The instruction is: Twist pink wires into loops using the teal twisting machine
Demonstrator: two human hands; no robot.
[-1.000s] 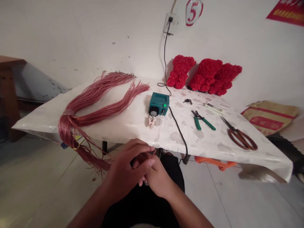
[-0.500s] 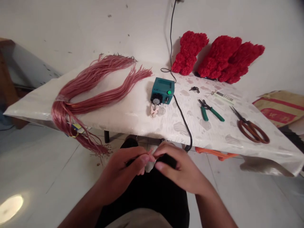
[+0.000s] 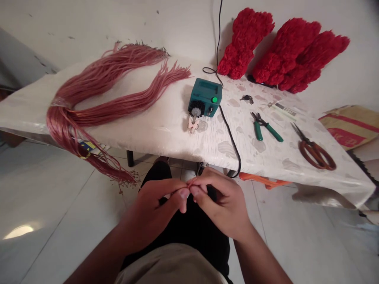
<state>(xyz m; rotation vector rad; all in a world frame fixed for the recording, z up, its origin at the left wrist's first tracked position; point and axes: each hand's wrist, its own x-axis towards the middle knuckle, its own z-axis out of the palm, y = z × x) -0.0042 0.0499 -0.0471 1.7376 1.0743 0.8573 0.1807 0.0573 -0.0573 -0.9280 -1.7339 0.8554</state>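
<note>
Above my lap, just in front of the table edge, my left hand [image 3: 162, 201] and my right hand [image 3: 220, 197] meet fingertip to fingertip. Each is pinched, thumb against forefinger, on something small and pinkish that the fingers mostly hide. Beyond them on the table [image 3: 166, 138] stands a small teal machine [image 3: 206, 96] with a green button and a pale pink clip [image 3: 193, 125] at its front. A long bundle of pink cords [image 3: 109, 114] curves across the left side, one end hanging over the edge.
Green-handled pliers [image 3: 266, 128], brown-handled scissors [image 3: 316, 152] and a small dark object [image 3: 246, 98] lie on the right side. Red fluffy bunches [image 3: 296, 55] lean against the wall. A black cable [image 3: 231, 138] runs over the front edge. A bag [image 3: 349, 126] stands at the far right.
My right thumb and forefinger have closed together, and my right hand has come up against my left fingertips. The camera view has shifted, so the table's objects sit slightly higher.
</note>
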